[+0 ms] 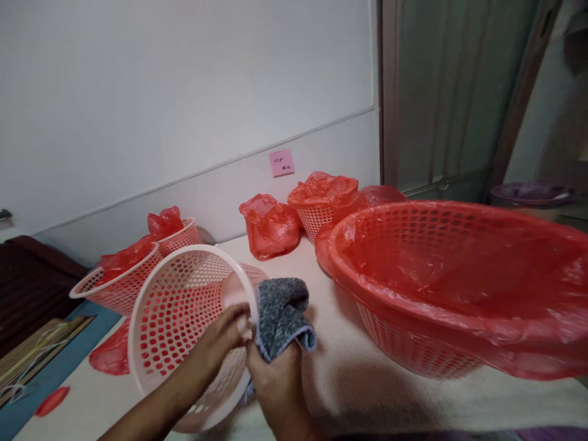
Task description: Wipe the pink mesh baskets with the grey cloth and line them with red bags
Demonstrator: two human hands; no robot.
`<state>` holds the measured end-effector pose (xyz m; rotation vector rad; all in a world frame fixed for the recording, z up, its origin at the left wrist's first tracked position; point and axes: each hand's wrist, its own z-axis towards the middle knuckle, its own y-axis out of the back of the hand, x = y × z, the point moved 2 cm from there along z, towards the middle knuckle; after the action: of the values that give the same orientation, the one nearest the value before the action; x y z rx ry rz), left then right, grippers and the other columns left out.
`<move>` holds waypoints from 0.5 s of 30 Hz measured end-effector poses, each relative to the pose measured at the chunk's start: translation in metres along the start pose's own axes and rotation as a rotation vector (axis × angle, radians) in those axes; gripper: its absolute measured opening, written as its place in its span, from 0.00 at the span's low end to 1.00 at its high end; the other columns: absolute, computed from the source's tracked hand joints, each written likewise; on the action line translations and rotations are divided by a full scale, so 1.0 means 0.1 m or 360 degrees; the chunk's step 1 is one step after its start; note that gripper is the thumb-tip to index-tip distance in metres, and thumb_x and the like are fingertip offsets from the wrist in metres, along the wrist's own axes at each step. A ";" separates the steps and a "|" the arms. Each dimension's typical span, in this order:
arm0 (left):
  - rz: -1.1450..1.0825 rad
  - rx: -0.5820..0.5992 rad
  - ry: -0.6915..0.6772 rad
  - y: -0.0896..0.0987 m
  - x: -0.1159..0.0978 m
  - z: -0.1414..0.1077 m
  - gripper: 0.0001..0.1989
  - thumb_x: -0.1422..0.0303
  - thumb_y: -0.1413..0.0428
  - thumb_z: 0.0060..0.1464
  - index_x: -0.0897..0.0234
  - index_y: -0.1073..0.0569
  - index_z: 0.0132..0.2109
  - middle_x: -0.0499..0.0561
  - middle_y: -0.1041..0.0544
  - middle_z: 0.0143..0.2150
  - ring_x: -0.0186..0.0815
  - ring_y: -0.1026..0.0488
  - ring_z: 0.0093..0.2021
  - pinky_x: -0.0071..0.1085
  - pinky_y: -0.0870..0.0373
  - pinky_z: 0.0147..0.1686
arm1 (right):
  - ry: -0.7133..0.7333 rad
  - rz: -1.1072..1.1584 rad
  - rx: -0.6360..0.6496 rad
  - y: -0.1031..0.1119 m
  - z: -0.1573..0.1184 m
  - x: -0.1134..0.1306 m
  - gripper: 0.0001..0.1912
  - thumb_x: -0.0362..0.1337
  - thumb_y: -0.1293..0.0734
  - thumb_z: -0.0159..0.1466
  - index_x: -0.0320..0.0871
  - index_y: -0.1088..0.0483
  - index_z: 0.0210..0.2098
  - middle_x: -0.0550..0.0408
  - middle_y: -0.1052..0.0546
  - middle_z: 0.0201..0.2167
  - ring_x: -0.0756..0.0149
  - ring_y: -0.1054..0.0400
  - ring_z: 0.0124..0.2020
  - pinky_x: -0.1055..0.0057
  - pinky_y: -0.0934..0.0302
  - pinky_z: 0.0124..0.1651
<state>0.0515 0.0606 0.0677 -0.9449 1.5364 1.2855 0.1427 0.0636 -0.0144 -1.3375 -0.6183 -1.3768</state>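
Note:
A pale pink perforated plastic basket (186,260) lies tipped on its side, its open mouth toward me. My left hand (225,337) reaches across the mouth and grips the right side of the rim. In my right hand (278,380) is a grey cloth (282,309) with a light purple edge, bunched against the outside of that rim. The two hands are close together at the rim. Part of the cloth also shows below, by the rim's lower right. The fingertips of my right hand are partly hidden by the cloth.
A large basket lined with a red plastic bag (413,343) fills the right. Behind stand a smaller lined basket (316,217) and a red bag (271,229). More baskets (124,288) sit at left, near a red oval piece (52,401). A pink note (281,163) is on the wall.

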 end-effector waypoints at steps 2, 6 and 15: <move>0.0661 0.0184 -0.0127 0.13 0.24 -0.21 0.34 0.63 0.36 0.44 0.52 0.34 0.60 0.55 0.33 0.63 0.50 0.35 0.60 0.43 0.37 0.57 | -0.0102 0.0209 -0.0025 0.10 0.14 0.03 0.24 0.35 0.34 0.51 0.35 0.31 0.47 0.42 0.22 0.42 0.57 0.26 0.42 0.65 0.33 0.47; 0.1480 0.0482 -0.0317 0.33 0.55 -0.47 0.32 0.68 0.40 0.46 0.46 0.33 0.60 0.55 0.27 0.57 0.50 0.29 0.54 0.42 0.34 0.55 | -0.0028 0.0388 0.0029 0.23 0.21 0.13 0.24 0.35 0.33 0.54 0.37 0.32 0.51 0.45 0.23 0.44 0.60 0.27 0.44 0.65 0.35 0.50; 0.0833 -0.0233 -0.0219 0.50 0.17 -0.48 0.14 0.60 0.44 0.54 0.49 0.22 0.48 0.52 0.20 0.47 0.46 0.23 0.46 0.34 0.27 0.45 | 0.0054 -0.0253 -0.0037 0.29 0.46 -0.36 0.18 0.34 0.38 0.58 0.38 0.29 0.47 0.43 0.25 0.48 0.57 0.32 0.51 0.61 0.42 0.56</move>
<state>-0.0080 0.0211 0.0695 -0.5377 1.6563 1.8098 0.1793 0.1086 -0.0459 -1.3034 -0.6996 -1.5355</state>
